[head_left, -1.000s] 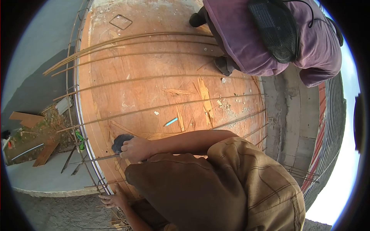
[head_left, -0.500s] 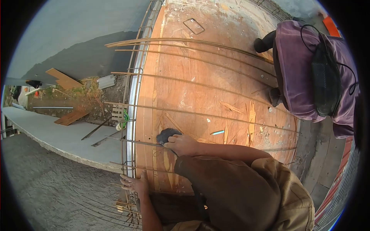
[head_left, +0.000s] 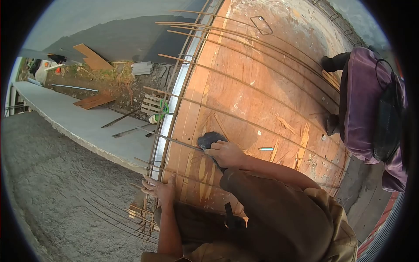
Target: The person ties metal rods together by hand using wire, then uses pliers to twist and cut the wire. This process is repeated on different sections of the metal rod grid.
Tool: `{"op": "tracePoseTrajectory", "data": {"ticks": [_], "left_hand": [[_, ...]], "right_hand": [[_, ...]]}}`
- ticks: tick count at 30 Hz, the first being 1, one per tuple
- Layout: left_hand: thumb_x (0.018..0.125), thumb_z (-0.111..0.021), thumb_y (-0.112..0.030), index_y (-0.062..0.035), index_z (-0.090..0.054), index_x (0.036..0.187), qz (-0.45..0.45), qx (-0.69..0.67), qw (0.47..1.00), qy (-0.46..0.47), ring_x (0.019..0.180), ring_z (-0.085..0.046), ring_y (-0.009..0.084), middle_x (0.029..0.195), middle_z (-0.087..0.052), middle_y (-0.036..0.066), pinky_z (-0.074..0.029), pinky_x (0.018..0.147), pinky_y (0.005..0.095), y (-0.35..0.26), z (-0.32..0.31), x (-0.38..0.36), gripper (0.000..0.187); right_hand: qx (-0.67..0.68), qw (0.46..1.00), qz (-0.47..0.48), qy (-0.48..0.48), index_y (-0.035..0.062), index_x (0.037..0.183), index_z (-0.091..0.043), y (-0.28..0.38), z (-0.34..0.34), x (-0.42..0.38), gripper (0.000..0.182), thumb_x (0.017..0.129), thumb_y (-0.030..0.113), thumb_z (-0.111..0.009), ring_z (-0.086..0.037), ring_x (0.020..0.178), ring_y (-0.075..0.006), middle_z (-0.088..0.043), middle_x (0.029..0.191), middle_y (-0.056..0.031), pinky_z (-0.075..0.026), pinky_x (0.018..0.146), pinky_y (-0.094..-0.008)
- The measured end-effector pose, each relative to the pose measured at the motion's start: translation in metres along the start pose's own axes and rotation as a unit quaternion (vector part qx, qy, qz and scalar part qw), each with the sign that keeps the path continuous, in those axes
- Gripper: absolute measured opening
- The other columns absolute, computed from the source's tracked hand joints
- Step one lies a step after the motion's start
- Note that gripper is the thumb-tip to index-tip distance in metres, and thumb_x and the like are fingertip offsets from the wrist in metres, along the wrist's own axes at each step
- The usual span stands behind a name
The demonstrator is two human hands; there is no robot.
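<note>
My right hand [head_left: 227, 153] is closed at a thin steel rod [head_left: 179, 141] that crosses the plywood edge. Just beyond its fingers sits a dark shoe-like shape [head_left: 211, 139], partly covered by the hand. My left hand [head_left: 159, 189] rests at the long edge bars [head_left: 153, 165], its fingers spread and partly hidden among the rods. Several more thin rods [head_left: 244, 114] lie roughly parallel across the plywood sheet [head_left: 262, 98]. Brown-trousered legs [head_left: 279, 209] are bent beneath me.
Another person in purple [head_left: 365, 105] crouches at right. A blue marker-like stick [head_left: 265, 149], wood splinters [head_left: 302, 146] and a bent wire rectangle [head_left: 262, 25] lie on the plywood. Beyond the left edge, the ground drops to a concrete ledge [head_left: 83, 115], boards and a pallet [head_left: 151, 103].
The view has shifted and tilted, so the scene appears farther right and turned. My right hand stays at the same rod; my left hand remains at the edge bars.
</note>
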State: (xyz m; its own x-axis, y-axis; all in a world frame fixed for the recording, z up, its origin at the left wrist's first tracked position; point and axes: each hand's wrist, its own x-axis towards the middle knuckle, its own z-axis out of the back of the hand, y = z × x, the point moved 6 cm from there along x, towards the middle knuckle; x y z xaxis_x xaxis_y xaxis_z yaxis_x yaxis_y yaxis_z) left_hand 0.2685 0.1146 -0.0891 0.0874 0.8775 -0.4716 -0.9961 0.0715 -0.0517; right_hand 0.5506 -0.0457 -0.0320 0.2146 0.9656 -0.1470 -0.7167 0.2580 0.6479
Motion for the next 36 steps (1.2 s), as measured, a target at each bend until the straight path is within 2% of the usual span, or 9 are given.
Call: {"op": "tracePoseTrajectory", "data": {"ticks": [5, 8, 11, 13, 16, 25, 31, 34, 36], "left_hand": [[0.07, -0.078, -0.065, -0.0069, 0.006, 0.155, -0.011, -0.009, 1.0, 0.016, 0.14, 0.007, 0.0601, 0.156, 0.001, 0.03, -0.017, 0.107, 0.0742, -0.001, 0.0, 0.001, 0.132], [0.07, -0.079, -0.063, -0.0066, 0.008, 0.155, -0.009, -0.008, 1.0, 0.022, 0.14, 0.007, 0.06, 0.155, 0.001, 0.03, -0.017, 0.106, 0.0751, -0.002, 0.0, 0.001, 0.133], [0.069, -0.081, -0.06, -0.0132, 0.008, 0.156, -0.008, -0.003, 1.0, 0.006, 0.142, 0.008, 0.0574, 0.159, 0.003, 0.025, -0.021, 0.106, 0.0744, 0.003, -0.004, 0.002, 0.133], [0.071, -0.08, -0.059, -0.0113, 0.009, 0.156, -0.005, -0.015, 1.0, 0.027, 0.142, 0.01, 0.0568, 0.159, 0.004, 0.027, -0.016, 0.108, 0.0732, 0.0, 0.001, -0.002, 0.132], [0.072, -0.08, -0.058, -0.01, 0.009, 0.155, 0.003, -0.026, 0.999, 0.046, 0.142, 0.012, 0.0563, 0.159, 0.005, 0.027, -0.011, 0.11, 0.0721, -0.006, 0.006, -0.001, 0.132], [0.068, -0.083, -0.059, -0.0096, 0.01, 0.155, 0.026, -0.043, 0.994, 0.094, 0.14, 0.015, 0.058, 0.158, 0.009, 0.027, -0.007, 0.111, 0.0704, -0.006, 0.007, 0.004, 0.136], [0.065, -0.083, -0.062, -0.0078, 0.012, 0.154, 0.068, -0.035, 0.986, 0.15, 0.138, 0.018, 0.0591, 0.157, 0.012, 0.027, -0.01, 0.107, 0.0758, 0.003, -0.002, 0.008, 0.141], [0.063, -0.085, -0.06, -0.0079, 0.013, 0.153, 0.107, -0.004, 0.978, 0.181, 0.139, 0.017, 0.0571, 0.156, 0.013, 0.028, -0.004, 0.111, 0.0707, 0.0, -0.002, 0.014, 0.143], [0.064, -0.084, -0.061, -0.0065, 0.014, 0.153, 0.048, 0.011, 0.99, 0.135, 0.138, 0.019, 0.0582, 0.156, 0.012, 0.029, -0.004, 0.109, 0.0737, 0.009, -0.011, 0.013, 0.143]], "right_hand": [[0.107, 0.992, -0.053, -0.035, 0.0072, 0.113, -0.067, -0.012, 0.005, 0.007, 0.025, 0.09, 0.008, -0.056, -0.063, 0.084, -0.0326, -0.061, 0.086, -0.0118, -0.053, 0.071, -0.0437], [0.12, 0.981, -0.06, -0.142, 0.0061, 0.115, -0.067, -0.03, 0.027, 0.015, 0.026, 0.091, 0.007, -0.055, -0.063, 0.086, -0.0357, -0.065, 0.09, -0.0145, -0.053, 0.074, -0.0442], [0.028, 0.976, -0.141, -0.166, 0.0048, 0.113, -0.067, -0.053, 0.061, 0.017, 0.025, 0.09, 0.011, -0.06, -0.065, 0.089, -0.0356, -0.067, 0.094, -0.0162, -0.054, 0.076, -0.0416], [-0.02, 0.968, -0.184, -0.169, 0.004, 0.111, -0.067, -0.069, 0.076, 0.015, 0.025, 0.089, 0.014, -0.063, -0.065, 0.089, -0.0362, -0.067, 0.095, -0.0165, -0.054, 0.077, -0.0409], [-0.086, 0.965, -0.141, -0.203, 0.0045, 0.105, -0.069, -0.082, 0.079, 0.012, 0.022, 0.087, 0.016, -0.066, -0.065, 0.087, -0.0358, -0.067, 0.093, -0.0157, -0.054, 0.074, -0.0414], [0.06, 0.948, -0.307, -0.049, 0.0045, 0.089, -0.07, -0.123, 0.083, 0.027, 0.015, 0.082, 0.017, -0.067, -0.065, 0.074, -0.0321, -0.065, 0.077, -0.016, -0.05, 0.067, -0.0392], [0.176, 0.933, -0.314, -0.019, 0.0006, 0.086, -0.068, -0.137, 0.074, 0.034, 0.011, 0.082, 0.011, -0.07, -0.056, 0.059, -0.0157, -0.062, 0.069, -0.0116, -0.044, 0.057, -0.0308], [0.178, 0.917, -0.356, 0.019, 0.0002, 0.086, -0.069, -0.139, 0.073, 0.038, 0.009, 0.082, 0.009, -0.07, -0.056, 0.06, -0.0134, -0.064, 0.071, -0.0115, -0.045, 0.058, -0.0283], [0.155, 0.922, -0.352, 0.042, 0.0009, 0.086, -0.069, -0.138, 0.074, 0.041, 0.009, 0.083, 0.009, -0.07, -0.058, 0.062, -0.0143, -0.065, 0.072, -0.0113, -0.046, 0.059, -0.0287]]}}
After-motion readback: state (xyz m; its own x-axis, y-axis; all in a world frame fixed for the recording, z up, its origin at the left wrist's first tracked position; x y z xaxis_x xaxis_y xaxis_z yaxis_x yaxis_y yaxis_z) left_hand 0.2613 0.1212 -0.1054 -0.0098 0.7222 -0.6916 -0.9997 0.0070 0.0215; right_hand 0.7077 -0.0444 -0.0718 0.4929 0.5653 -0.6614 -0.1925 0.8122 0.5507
